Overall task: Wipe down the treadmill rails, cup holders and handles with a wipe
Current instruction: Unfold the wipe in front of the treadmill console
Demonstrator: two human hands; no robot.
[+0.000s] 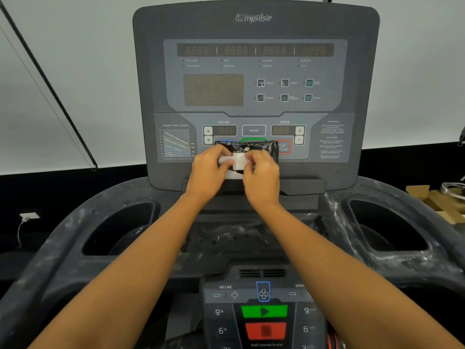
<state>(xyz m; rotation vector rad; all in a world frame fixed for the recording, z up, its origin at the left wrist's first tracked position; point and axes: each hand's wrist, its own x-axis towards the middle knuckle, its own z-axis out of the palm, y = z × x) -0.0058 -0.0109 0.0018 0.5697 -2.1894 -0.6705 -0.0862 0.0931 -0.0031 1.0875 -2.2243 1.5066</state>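
Nearest, past the lower keypad [263,311], the smeared left cup holder [118,230] and right cup holder [387,227] appear not yet wiped. Farther out, the left hand [207,170] and right hand [261,177] meet on a black wipe pack [254,147] propped against the console [254,71], both pinching a white piece [239,161] at its opening; blur hides whether this is a seal flap or the first wipe. The step in hand is fetching a wipe, and the next move calls for drawing one sheet free while steadying the pack.

The left hand [208,172] grips a black wipe packet [259,147] held against the console [254,71], and the right hand [261,177] pinches a white piece [239,161] on its front. The left cup holder [120,230] and right cup holder [387,227], both smeared, lie outside the forearms.
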